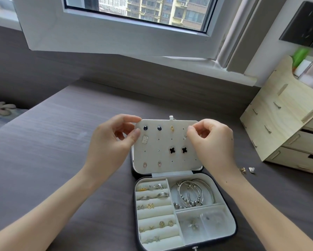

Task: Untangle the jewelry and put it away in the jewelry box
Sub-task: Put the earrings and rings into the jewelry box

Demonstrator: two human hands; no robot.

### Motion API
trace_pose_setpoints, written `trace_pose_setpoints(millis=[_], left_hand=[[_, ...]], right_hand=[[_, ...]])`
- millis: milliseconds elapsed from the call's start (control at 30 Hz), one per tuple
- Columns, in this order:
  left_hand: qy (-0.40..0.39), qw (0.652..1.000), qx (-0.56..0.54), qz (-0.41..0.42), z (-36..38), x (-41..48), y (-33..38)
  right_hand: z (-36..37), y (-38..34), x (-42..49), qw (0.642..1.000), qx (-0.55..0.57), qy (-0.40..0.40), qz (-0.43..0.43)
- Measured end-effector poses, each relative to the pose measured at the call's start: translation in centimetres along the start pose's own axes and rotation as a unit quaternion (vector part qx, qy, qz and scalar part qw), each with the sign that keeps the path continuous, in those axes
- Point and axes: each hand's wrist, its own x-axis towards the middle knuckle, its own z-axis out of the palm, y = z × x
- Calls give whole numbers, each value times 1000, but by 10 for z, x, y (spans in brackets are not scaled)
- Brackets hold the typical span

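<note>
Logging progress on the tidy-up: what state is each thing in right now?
jewelry box, open on the table.
earring panel, raised upright, several studs pinned in it.
left hand, grips the panel's upper left corner.
right hand, pinches a small earring at the panel's upper right.
bangles, stowed in the box's upper right compartment.
loose pieces, lying on the table right of the box, not yet stowed.
</note>
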Motion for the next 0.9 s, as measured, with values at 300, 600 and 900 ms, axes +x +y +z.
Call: trace_pose_setpoints(millis=[300, 600, 900], left_hand=[[5, 1000, 7, 11, -1, -1, 1], [6, 1000, 6, 19, -2, -1, 0], [5, 1000, 9, 24, -2, -1, 3]], right_hand=[[-2, -17, -15, 995, 39, -83, 34], [6, -19, -17, 997, 20, -62, 30], [-8, -24, 1, 977, 8, -197, 76]])
